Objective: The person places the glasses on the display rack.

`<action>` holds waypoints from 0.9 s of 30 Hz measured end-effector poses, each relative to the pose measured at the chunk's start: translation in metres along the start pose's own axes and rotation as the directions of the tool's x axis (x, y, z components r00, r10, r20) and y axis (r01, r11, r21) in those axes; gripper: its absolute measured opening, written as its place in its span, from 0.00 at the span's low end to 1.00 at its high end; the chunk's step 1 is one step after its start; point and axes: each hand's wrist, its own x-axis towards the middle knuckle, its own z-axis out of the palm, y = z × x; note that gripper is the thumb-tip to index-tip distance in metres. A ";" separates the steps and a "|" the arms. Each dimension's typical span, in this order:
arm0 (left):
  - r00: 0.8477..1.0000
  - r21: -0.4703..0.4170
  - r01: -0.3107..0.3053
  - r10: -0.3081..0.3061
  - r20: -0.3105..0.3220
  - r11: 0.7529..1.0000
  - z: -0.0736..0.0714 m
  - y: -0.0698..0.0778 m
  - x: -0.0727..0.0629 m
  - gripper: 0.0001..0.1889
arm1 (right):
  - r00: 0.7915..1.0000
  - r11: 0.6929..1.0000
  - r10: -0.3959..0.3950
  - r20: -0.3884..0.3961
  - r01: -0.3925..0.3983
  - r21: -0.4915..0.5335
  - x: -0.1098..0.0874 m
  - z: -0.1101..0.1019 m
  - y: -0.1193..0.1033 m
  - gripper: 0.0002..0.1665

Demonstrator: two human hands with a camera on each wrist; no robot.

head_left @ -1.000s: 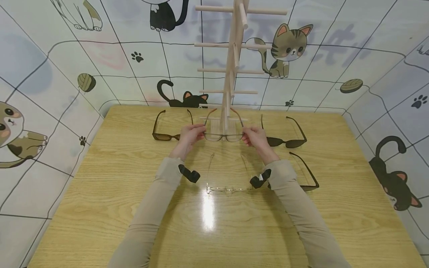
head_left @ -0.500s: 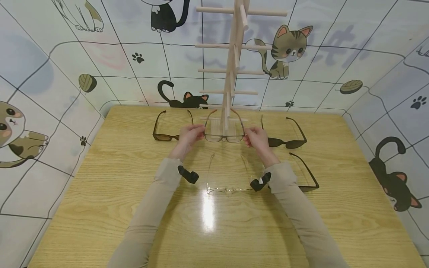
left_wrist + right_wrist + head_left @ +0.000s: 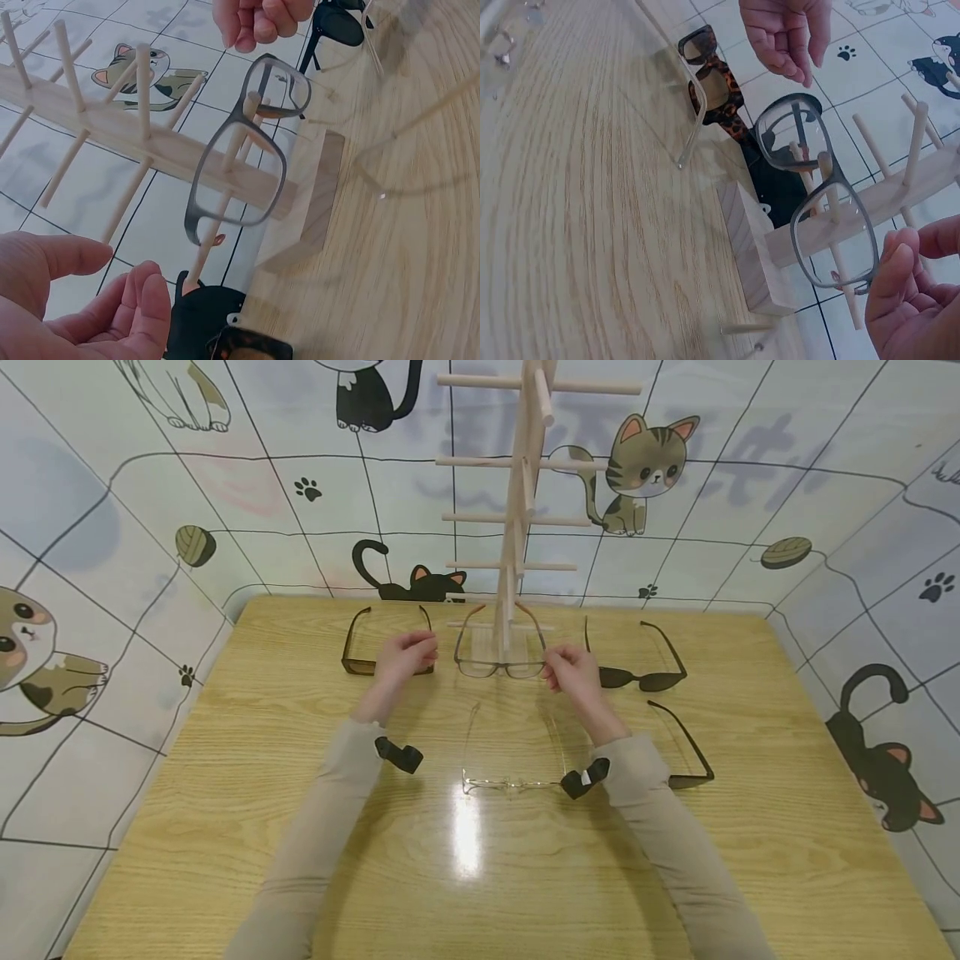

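Note:
Grey-framed eyeglasses (image 3: 500, 669) rest on a low peg of the wooden display rack (image 3: 517, 527), lenses facing me. My left hand (image 3: 405, 656) is off them to the left, above tortoiseshell sunglasses (image 3: 362, 667); in the left wrist view its thumb and fingers stand apart with nothing between them. My right hand (image 3: 573, 670) stays right beside the eyeglasses' right corner, fingers loosely bent. In the right wrist view its fingertips (image 3: 891, 259) lie close to that corner, not around it; whether they touch it cannot be told.
Black sunglasses (image 3: 637, 680) lie right of the rack, another dark pair (image 3: 692, 779) nearer, partly behind my right sleeve. Thin gold-rimmed eyeglasses (image 3: 510, 784) lie on the table (image 3: 465, 902) in front, between my forearms. Further pegs (image 3: 480, 462) stick out higher on the rack.
My left hand has let go of the grey eyeglasses and moved left over the tortoiseshell sunglasses. The right hand has barely shifted; the eyeglasses stay in place on the rack.

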 end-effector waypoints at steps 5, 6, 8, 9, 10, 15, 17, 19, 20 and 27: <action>1.000 0.017 -0.018 0.018 -0.016 1.000 -0.013 -0.004 -0.003 0.17 | 0.998 1.000 -0.004 0.065 0.003 0.002 -0.006 0.006 -0.001 0.12; 1.000 0.027 -0.023 0.023 -0.019 0.999 -0.015 -0.006 -0.003 0.17 | 0.997 1.000 0.001 0.075 -0.002 0.004 -0.007 0.007 -0.001 0.11; 0.999 0.039 -0.032 0.033 -0.025 0.999 -0.020 -0.008 -0.003 0.17 | 0.997 1.000 0.013 0.081 -0.013 0.005 -0.010 0.010 -0.001 0.12; 0.999 0.044 -0.035 0.036 -0.031 0.998 -0.022 -0.009 -0.003 0.17 | 0.996 1.000 0.011 0.084 -0.012 0.005 -0.011 0.012 -0.001 0.12; 0.999 0.049 -0.038 0.039 -0.036 0.998 -0.025 -0.010 -0.003 0.17 | 0.996 1.000 0.011 0.088 -0.012 0.010 -0.012 0.014 -0.001 0.12; 0.997 0.037 -0.057 0.059 -0.054 0.998 -0.037 -0.013 -0.004 0.17 | 0.994 1.000 0.001 0.105 -0.003 0.023 -0.017 0.024 -0.002 0.14; 0.996 0.032 -0.066 0.068 -0.063 0.997 -0.041 -0.014 -0.005 0.18 | 0.994 1.000 -0.004 0.112 0.002 0.018 -0.019 0.027 -0.002 0.14; 0.995 0.025 -0.067 0.069 -0.078 0.997 -0.045 -0.015 -0.006 0.18 | 0.993 1.000 -0.007 0.121 0.006 0.012 -0.020 0.030 -0.003 0.14; 0.994 0.025 -0.067 0.069 -0.082 0.997 -0.047 -0.016 -0.007 0.18 | 0.992 1.000 -0.009 0.127 0.008 0.008 -0.021 0.031 -0.002 0.13; 0.992 0.013 -0.067 0.068 -0.103 0.998 -0.060 -0.020 -0.010 0.18 | 0.987 0.999 -0.033 0.160 0.031 0.015 -0.027 0.040 -0.002 0.08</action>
